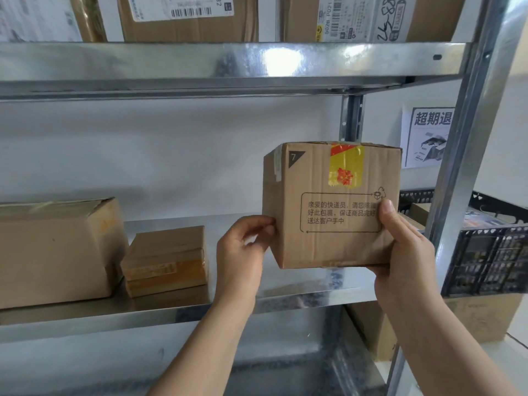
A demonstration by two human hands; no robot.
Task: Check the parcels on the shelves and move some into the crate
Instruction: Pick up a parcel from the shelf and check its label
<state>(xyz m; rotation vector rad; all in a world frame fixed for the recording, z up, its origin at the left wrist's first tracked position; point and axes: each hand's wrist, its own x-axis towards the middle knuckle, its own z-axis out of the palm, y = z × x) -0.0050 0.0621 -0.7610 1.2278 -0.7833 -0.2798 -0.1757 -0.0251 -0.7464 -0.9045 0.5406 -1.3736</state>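
Here, taped parcel [334, 207] gripped between left hand [243, 252] and right hand [405, 252]; nearby, parcels [419, 212] in black crate [485, 261].

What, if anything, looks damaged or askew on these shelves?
The big box on the left of the middle shelf seems to have a lifted, creased top flap. Tape peels on the held box's upper left edge.

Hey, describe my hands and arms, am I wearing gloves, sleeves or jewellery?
No gloves: the left hand and right hand are bare. No ring, watch or bracelet shows. The left forearm and right forearm are bare too, no sleeve in view.
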